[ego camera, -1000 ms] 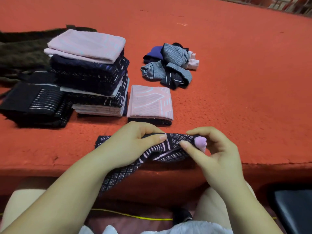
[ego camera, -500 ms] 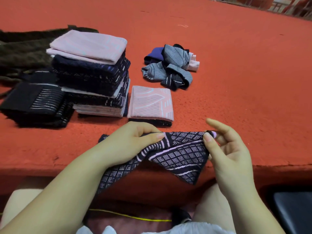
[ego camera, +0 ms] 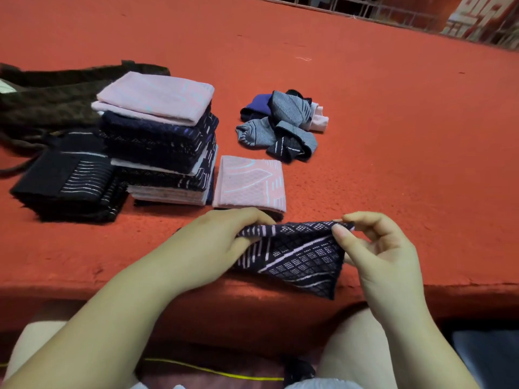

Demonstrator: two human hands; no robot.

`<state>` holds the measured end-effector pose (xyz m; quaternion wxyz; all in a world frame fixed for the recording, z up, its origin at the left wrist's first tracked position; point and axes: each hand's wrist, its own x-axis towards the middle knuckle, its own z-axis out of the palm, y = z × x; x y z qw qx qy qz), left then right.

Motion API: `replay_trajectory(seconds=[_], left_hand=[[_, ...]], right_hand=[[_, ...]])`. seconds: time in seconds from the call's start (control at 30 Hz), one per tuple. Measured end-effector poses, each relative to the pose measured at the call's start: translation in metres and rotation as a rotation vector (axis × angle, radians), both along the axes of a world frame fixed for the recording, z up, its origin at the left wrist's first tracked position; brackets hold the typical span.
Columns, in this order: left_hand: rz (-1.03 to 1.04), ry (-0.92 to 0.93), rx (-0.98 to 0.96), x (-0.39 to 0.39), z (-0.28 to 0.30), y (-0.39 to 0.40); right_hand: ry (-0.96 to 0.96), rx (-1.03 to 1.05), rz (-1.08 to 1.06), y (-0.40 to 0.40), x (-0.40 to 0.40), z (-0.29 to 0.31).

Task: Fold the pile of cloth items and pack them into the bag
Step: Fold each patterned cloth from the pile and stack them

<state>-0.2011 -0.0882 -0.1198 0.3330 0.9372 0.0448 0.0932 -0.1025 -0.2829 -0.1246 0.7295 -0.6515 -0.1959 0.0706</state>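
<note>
A dark patterned cloth [ego camera: 297,255] with pale lines hangs over the front edge of the red table [ego camera: 393,136]. My left hand [ego camera: 213,245] grips its left end, and my right hand [ego camera: 373,254] pinches its upper right corner. Behind my hands lies a folded pink cloth [ego camera: 250,182] on a dark one. A tall stack of folded cloths [ego camera: 160,136] stands to its left, with a low stack of black folded cloths [ego camera: 67,186] further left. A small pile of unfolded cloths [ego camera: 283,124], grey, blue and pink, lies further back. The dark brown bag [ego camera: 42,99] lies at the far left.
The table's front edge [ego camera: 252,287] runs just below my hands. A yellow cord [ego camera: 213,373] crosses the floor near my knees. A dark seat [ego camera: 488,357] sits at the lower right. Railings [ego camera: 393,9] stand beyond the far edge.
My right hand has drawn the cloth's corner out to the right and pinches it; the cloth has spread from a bunch into a hanging flap. The left hand stays put.
</note>
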Motion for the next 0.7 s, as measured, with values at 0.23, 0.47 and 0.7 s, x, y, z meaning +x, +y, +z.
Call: replay_trajectory(seconds=[0.23,0.47,0.7], left_hand=[[-0.012,0.089,-0.012,-0.005,0.006,0.011],[0.099,0.22,-0.016,-0.03,0.016,0.043],[0.271,0.158,-0.838,-0.027,0.01,0.034]], right_hand=[[0.001,-0.052,-0.029,-0.006,0.006,0.003],[-0.039,-0.084,-0.219,-0.025,0.023,0.006],[-0.039,-0.372,-0.218,-0.029,0.041,-0.003]])
